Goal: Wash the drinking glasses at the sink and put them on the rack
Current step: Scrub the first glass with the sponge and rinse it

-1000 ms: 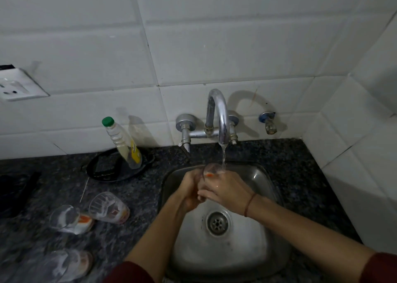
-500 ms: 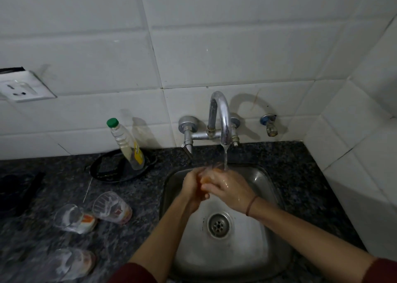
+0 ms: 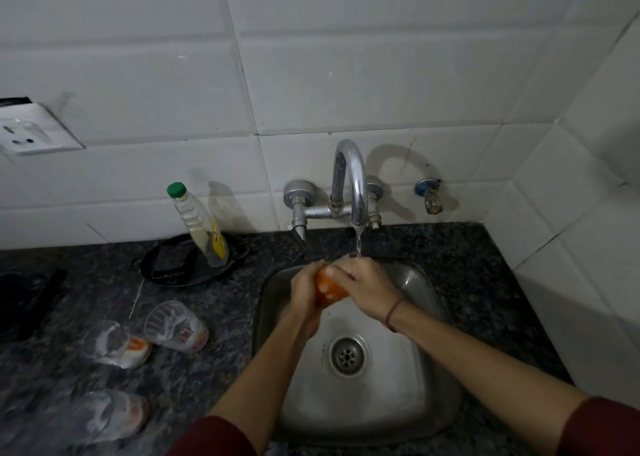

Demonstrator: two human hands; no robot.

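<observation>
Over the far end of the steel sink [image 3: 408, 386], a drinking glass [image 3: 327, 287] with an orange base is held between both hands just below the running tap [image 3: 349, 185]. The stream lands where the fingers meet. The left hand [image 3: 304, 294] wraps it from the left with curled fingers, and the right hand [image 3: 369, 289] closes over it from the right and above, so both have hold of the same glass and neither is free. Only the orange base shows between the palms, facing near. The long axis seems to run from that base away toward the tap, with the mouth hidden under the fingers. Which way the mouth tilts cannot be told. No rack is in view, so the side it must be carried to cannot be judged. The unwashed stock lies on the left, nearer the left hand. One glass is being washed. Three more lie on their sides on the dark counter [image 3: 467, 265], well left of the sink: the far glass [image 3: 175, 327], the middle glass [image 3: 114, 343] just beside it, and the near glass [image 3: 104, 417], which is blurred. That makes four glasses in view. There is also one green-capped bottle [image 3: 199, 223] leaning in one black pan [image 3: 166, 268], one small side tap [image 3: 429, 195] and one wall socket [image 3: 27, 133].
</observation>
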